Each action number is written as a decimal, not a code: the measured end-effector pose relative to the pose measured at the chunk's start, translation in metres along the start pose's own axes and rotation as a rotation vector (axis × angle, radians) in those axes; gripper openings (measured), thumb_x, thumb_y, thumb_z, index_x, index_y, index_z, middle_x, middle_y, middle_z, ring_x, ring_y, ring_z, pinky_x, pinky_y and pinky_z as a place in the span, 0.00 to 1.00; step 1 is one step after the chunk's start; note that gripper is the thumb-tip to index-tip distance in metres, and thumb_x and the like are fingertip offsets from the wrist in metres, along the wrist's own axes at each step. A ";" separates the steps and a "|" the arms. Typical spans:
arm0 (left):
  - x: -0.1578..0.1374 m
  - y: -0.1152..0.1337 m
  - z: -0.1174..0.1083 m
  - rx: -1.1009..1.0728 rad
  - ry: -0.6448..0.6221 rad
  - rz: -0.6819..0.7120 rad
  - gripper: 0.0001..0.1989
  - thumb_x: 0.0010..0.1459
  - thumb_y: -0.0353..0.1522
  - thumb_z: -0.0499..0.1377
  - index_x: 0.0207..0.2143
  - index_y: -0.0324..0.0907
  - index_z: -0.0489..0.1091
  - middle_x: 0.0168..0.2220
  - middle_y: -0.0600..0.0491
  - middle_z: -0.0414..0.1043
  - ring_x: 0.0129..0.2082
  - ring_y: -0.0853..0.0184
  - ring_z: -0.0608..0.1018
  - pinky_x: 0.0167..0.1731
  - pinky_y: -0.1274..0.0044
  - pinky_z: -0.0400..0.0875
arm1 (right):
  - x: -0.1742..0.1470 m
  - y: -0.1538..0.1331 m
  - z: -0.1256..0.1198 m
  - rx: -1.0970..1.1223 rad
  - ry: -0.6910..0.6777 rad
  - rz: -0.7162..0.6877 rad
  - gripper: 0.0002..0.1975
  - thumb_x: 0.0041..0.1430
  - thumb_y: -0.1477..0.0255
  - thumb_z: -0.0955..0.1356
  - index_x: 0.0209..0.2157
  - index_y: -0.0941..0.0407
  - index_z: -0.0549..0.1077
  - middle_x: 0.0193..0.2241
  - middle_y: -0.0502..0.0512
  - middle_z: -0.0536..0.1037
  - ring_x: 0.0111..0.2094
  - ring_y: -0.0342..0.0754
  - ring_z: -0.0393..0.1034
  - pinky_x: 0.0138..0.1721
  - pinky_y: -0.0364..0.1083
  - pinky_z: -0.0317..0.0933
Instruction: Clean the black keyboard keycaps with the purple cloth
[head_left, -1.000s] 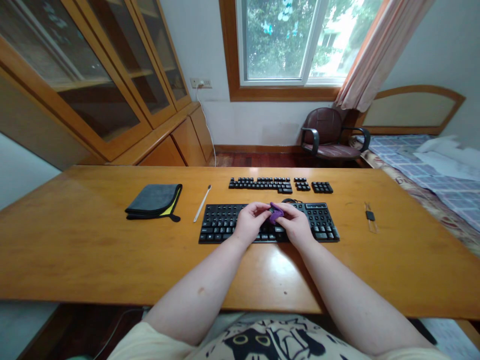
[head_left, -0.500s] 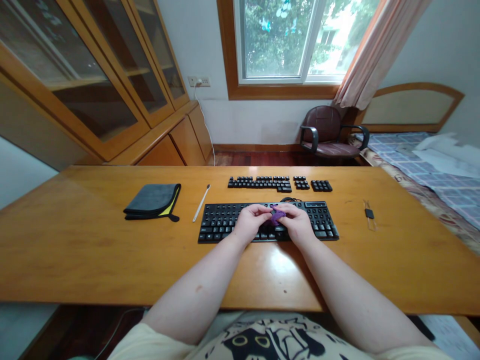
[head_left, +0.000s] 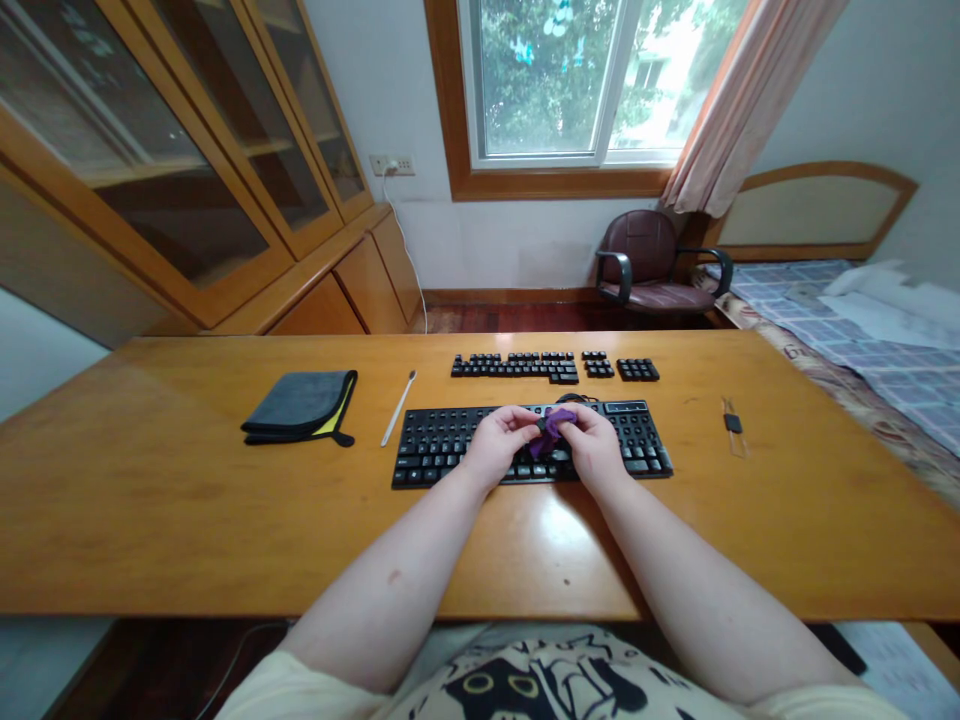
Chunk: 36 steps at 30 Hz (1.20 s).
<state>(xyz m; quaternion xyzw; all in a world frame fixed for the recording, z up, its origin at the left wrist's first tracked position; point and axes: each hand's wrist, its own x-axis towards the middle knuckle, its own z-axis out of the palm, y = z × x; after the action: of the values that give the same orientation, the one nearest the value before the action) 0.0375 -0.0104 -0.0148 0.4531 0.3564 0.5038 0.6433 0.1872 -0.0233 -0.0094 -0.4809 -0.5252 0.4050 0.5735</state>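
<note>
A black keyboard (head_left: pixel 433 450) lies across the desk beneath both hands; many key positions in its upper rows look bare of caps. Over its middle, my left hand (head_left: pixel 496 446) pinches a small dark keycap (head_left: pixel 541 425) between thumb and fingers. Pressed against that keycap is a crumpled purple cloth (head_left: pixel 553 430), which my right hand (head_left: pixel 598 447) grips with closed fingertips. Behind the keyboard, loose black keycaps (head_left: pixel 517 366) are laid out in rows, with smaller groups of keycaps (head_left: pixel 638 370) to their right. My hands hide part of the keyboard.
A folded grey cloth (head_left: pixel 300 402) with a yellow lining lies on the desk (head_left: pixel 187 520) at the left. Between it and the keyboard is a thin white brush (head_left: pixel 398 408). Off to the right rests a wire keycap puller (head_left: pixel 733 424) with a black middle.
The purple cloth has shifted and bunched differently between my fingers, and the dark keycap shows more clearly. Both hands stay over the keyboard's middle. The whole view has moved slightly.
</note>
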 end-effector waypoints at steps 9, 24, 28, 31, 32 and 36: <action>-0.002 0.004 -0.002 0.035 -0.034 0.101 0.14 0.46 0.32 0.64 0.38 0.40 0.74 0.38 0.50 0.76 0.39 0.65 0.76 0.45 0.72 0.67 | 0.001 0.011 -0.001 0.208 0.093 0.060 0.11 0.50 0.64 0.68 0.33 0.56 0.74 0.29 0.52 0.76 0.30 0.47 0.69 0.32 0.46 0.65; -0.009 0.009 -0.002 0.630 0.087 0.373 0.09 0.47 0.29 0.62 0.34 0.43 0.74 0.32 0.53 0.74 0.31 0.68 0.74 0.38 0.74 0.69 | -0.005 0.006 0.003 0.025 -0.035 0.078 0.14 0.46 0.58 0.69 0.28 0.56 0.72 0.24 0.51 0.74 0.25 0.46 0.67 0.27 0.44 0.62; -0.013 0.012 -0.002 0.866 0.018 0.500 0.11 0.49 0.25 0.59 0.35 0.46 0.75 0.33 0.53 0.75 0.37 0.65 0.74 0.43 0.71 0.68 | -0.007 0.000 0.004 -0.233 -0.066 0.111 0.13 0.39 0.63 0.73 0.21 0.55 0.68 0.16 0.45 0.68 0.20 0.42 0.61 0.23 0.42 0.57; -0.012 0.011 -0.003 0.910 0.007 0.516 0.13 0.49 0.23 0.58 0.36 0.46 0.75 0.35 0.52 0.76 0.41 0.63 0.74 0.46 0.69 0.66 | -0.007 -0.001 0.004 -0.241 -0.073 0.130 0.14 0.41 0.64 0.72 0.18 0.55 0.65 0.14 0.44 0.66 0.18 0.42 0.59 0.21 0.42 0.55; -0.012 0.011 -0.003 0.911 0.001 0.509 0.13 0.49 0.23 0.58 0.36 0.46 0.75 0.35 0.52 0.76 0.42 0.63 0.74 0.46 0.69 0.66 | -0.006 -0.001 0.003 -0.224 -0.077 0.130 0.14 0.41 0.64 0.72 0.18 0.55 0.64 0.14 0.44 0.66 0.18 0.42 0.59 0.21 0.42 0.55; -0.010 0.011 -0.003 0.898 0.002 0.476 0.12 0.49 0.24 0.59 0.35 0.46 0.75 0.34 0.53 0.76 0.41 0.63 0.75 0.45 0.69 0.67 | -0.004 0.002 0.002 -0.100 -0.100 0.170 0.14 0.41 0.64 0.72 0.17 0.56 0.65 0.14 0.45 0.66 0.17 0.41 0.59 0.20 0.41 0.54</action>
<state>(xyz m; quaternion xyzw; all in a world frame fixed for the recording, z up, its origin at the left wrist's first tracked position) 0.0285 -0.0187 -0.0051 0.7533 0.4251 0.4340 0.2520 0.1852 -0.0267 -0.0117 -0.5308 -0.5301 0.4489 0.4855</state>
